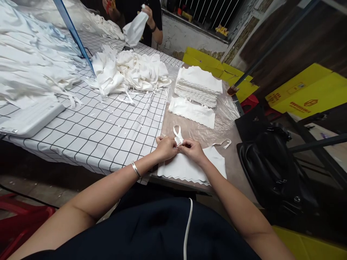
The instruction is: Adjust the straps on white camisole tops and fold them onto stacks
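Note:
A white garment with thin straps and a wavy hem lies flat at the near edge of the table. My left hand and my right hand meet over its upper edge, fingertips pinched together at the base of a looped white strap. That loop stands up between the hands. A second strap trails on the brown surface to the right. Fingers cover the exact spot being gripped. Just beyond, a similar white garment lies flat before a neat stack of folded white garments.
Loose white garments are heaped on the checked cloth, with a larger pile at left near a white flat case. A blue post rises there. Across the table a person holds white cloth. A black bag sits right.

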Available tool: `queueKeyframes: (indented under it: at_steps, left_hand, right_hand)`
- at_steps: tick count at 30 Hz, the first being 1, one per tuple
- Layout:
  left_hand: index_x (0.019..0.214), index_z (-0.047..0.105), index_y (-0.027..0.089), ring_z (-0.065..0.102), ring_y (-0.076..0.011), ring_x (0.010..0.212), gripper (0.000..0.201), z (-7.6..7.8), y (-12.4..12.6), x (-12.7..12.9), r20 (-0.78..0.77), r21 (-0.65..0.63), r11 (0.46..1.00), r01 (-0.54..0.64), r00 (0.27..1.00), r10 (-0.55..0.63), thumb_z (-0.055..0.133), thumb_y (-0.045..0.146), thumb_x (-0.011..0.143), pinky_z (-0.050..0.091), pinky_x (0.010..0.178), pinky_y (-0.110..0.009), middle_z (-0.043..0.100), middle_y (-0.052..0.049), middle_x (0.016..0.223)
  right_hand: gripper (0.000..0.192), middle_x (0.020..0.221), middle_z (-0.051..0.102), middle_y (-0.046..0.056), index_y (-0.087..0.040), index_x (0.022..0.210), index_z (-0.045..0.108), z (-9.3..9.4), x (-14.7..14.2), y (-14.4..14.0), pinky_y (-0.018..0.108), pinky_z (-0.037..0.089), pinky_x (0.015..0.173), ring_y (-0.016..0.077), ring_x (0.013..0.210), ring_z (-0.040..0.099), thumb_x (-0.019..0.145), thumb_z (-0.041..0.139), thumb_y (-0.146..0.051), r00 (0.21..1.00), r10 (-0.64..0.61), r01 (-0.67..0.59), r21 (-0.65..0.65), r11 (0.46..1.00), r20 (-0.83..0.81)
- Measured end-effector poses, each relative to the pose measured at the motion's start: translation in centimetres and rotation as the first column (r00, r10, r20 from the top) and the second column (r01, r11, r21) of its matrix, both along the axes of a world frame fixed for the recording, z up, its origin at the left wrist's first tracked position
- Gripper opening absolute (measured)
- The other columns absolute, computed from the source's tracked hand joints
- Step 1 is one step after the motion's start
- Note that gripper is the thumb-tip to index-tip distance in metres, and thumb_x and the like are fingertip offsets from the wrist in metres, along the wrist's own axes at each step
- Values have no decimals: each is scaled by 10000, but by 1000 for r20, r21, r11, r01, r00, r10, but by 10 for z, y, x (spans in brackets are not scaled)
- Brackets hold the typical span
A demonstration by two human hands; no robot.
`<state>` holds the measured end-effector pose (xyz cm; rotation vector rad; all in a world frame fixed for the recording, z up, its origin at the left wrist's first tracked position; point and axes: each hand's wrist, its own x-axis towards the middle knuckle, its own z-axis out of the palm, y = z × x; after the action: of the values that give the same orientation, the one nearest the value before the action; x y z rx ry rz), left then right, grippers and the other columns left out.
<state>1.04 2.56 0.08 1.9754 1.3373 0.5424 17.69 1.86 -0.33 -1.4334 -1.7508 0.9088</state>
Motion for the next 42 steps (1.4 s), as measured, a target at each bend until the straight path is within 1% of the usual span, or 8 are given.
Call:
queueKeyframes:
  at_steps: [11, 16, 19, 22, 27, 32, 38, 42]
  left_hand:
    - [749, 661, 152, 561, -267, 1007, 133, 6, -7, -1, -90, 105, 994, 40, 995, -30, 609, 234, 840, 261, 920, -463, 676, -73, 930]
    - [1191, 601, 150, 495, -277, 1213, 297, -2, -55, -10, -295, 511, 820, 257, 949, -114, 491, 204, 921, 222, 1082, -460, 596, -132, 1280]
    - [1359, 507, 192, 397, -284, 1348, 466, -22, -79, -19, -384, 520, 710, 475, 872, -302, 432, 439, 970, 212, 1123, -443, 495, -90, 1447]
    - [1439, 432, 216, 328, -294, 1407, 611, -36, -87, -27, -413, 480, 703, 526, 842, -348, 329, 588, 965, 132, 1160, -488, 418, -71, 1514]
    - [1469, 395, 267, 281, -345, 1424, 663, -35, -86, -30, -426, 440, 717, 541, 828, -364, 301, 654, 938, 16, 1146, -605, 416, -64, 1515]
    - [1414, 467, 286, 334, -382, 1375, 669, -31, -87, -30, -364, 498, 691, 524, 850, -382, 359, 698, 898, 43, 1110, -645, 490, -74, 1458]
    - [963, 675, 182, 592, -220, 951, 258, -12, -68, -81, -29, 437, 899, 33, 999, -23, 475, 347, 961, 336, 904, -426, 693, -85, 976]
    - [958, 669, 212, 567, -227, 908, 171, -5, -55, -100, -113, 251, 965, -79, 988, 110, 621, 352, 872, 323, 806, -386, 677, -52, 914]
  right_hand:
    - [117, 669, 535, -14, -180, 616, 609, 13, 4, -5, 265, 385, 610, 130, 633, 480, 622, 697, -256, 999, -7, 10, -68, 998, 50]
    - [162, 741, 650, 8, -178, 762, 592, 28, -5, 6, 257, 469, 635, 142, 675, 574, 627, 683, -180, 868, -258, 7, -508, 861, -424]
    - [144, 786, 687, 57, -169, 757, 564, 45, -11, 33, 268, 533, 725, 161, 774, 631, 673, 642, -81, 717, -414, -54, -637, 769, -561]
    - [144, 774, 681, 61, -168, 779, 548, 60, -17, 70, 258, 556, 705, 151, 748, 636, 753, 581, -30, 693, -466, -21, -662, 749, -550]
    - [212, 725, 647, 25, -181, 803, 478, 62, -32, 111, 218, 544, 667, 113, 692, 631, 803, 533, 24, 926, -320, 132, -619, 774, -203]
    - [181, 626, 594, 8, -181, 814, 494, 63, -31, 111, 248, 471, 601, 148, 633, 571, 818, 663, -117, 959, -282, 258, -509, 821, 31]
    - [228, 577, 494, -44, -213, 864, 558, 71, 11, 41, 257, 375, 610, 159, 622, 512, 789, 713, -363, 911, -323, 330, 14, 944, 256]
    - [346, 621, 553, -19, -210, 929, 570, 46, 40, -37, 273, 406, 582, 165, 587, 544, 805, 635, -526, 885, -445, 432, 115, 894, 134]
